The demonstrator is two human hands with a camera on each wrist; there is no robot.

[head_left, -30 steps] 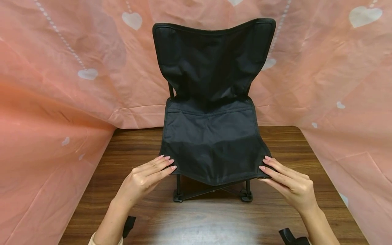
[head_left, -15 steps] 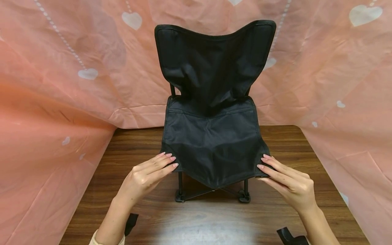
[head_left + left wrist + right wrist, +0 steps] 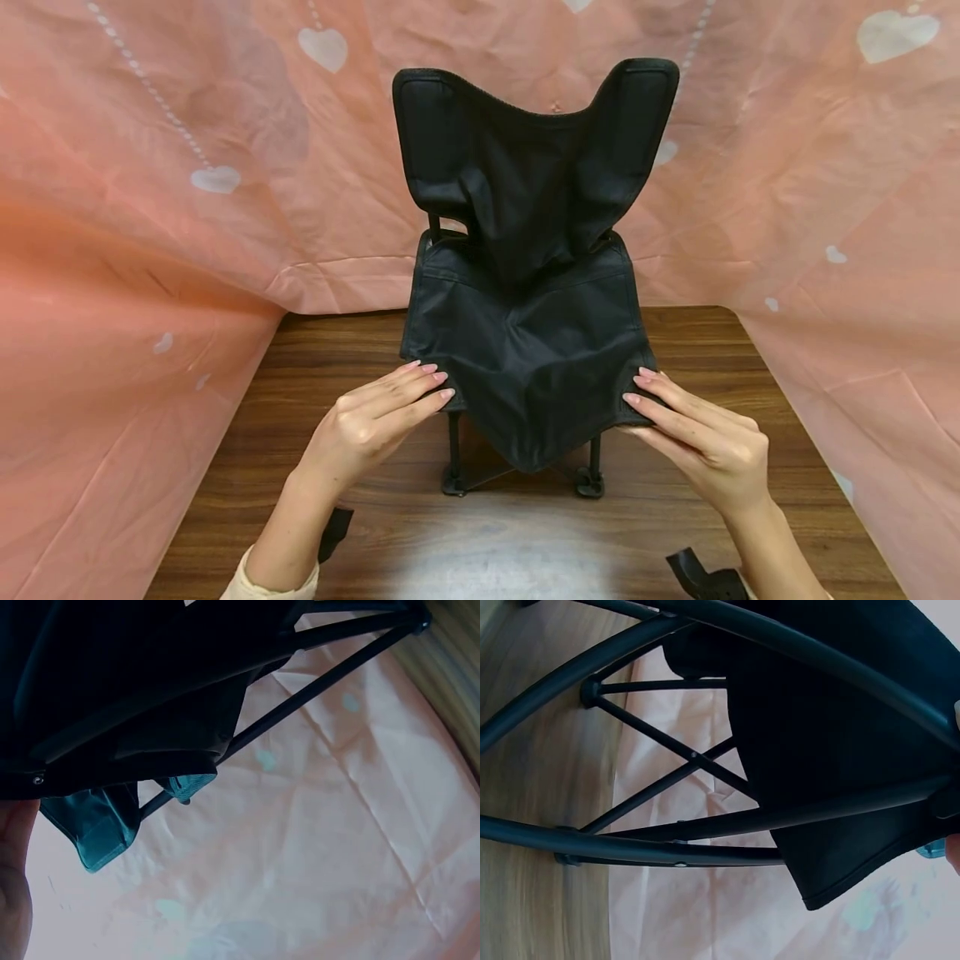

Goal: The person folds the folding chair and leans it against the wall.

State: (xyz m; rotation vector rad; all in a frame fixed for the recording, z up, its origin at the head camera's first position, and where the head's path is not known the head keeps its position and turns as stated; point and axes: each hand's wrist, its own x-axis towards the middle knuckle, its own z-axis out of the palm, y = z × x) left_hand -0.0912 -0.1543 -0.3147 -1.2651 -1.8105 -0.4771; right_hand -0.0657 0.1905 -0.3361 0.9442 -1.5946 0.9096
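A black folding chair (image 3: 525, 333) stands upright in the middle of the head view, its fabric seat sagging in a fold along the centre. My left hand (image 3: 375, 417) grips the seat's front left corner, fingertips on top of the fabric and thumb out of sight below. At the front right corner my right hand (image 3: 705, 433) holds the seat the same way. Under the seat, the right wrist view shows crossed metal legs (image 3: 694, 756) partly folded together. In the left wrist view, frame tubes (image 3: 322, 690) run beneath the dark fabric, with part of my left hand (image 3: 13, 885) at the edge.
The chair stands on a brown wood-grain surface (image 3: 337, 533). Pink cloth with white hearts (image 3: 150, 250) hangs around its left, back and right sides. Black straps (image 3: 705, 575) sit near both wrists.
Both hands have drawn closer together, the left moving rightward more. The seat and backrest have narrowed and sag deeper in the middle, and the front feet stand nearer each other.
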